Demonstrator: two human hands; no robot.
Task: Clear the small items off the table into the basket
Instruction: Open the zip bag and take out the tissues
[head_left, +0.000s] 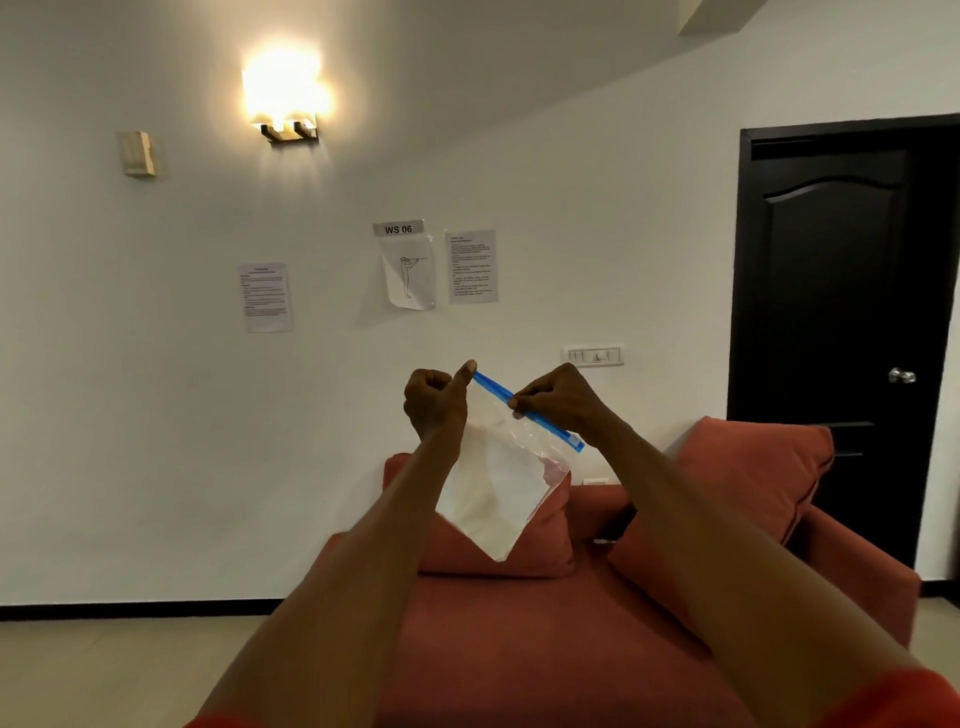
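Left hand (435, 399): fingers curled, thumb up, gripping the upper-left end of the bag's blue zip strip (524, 408). Right hand (558, 399): fingertips pinching the strip near its middle. Plastic bag (498, 488): clear, held in the air before the wall; strip runs from 10 o'clock to 4 o'clock, bottom corner pointing to 6 o'clock. Red sofa (571, 613): behind and below. Dark door (841, 312): at 3 o'clock.

Dim warm room, glaring wall lamp (284, 98), soft focus, wide-angle edge bending
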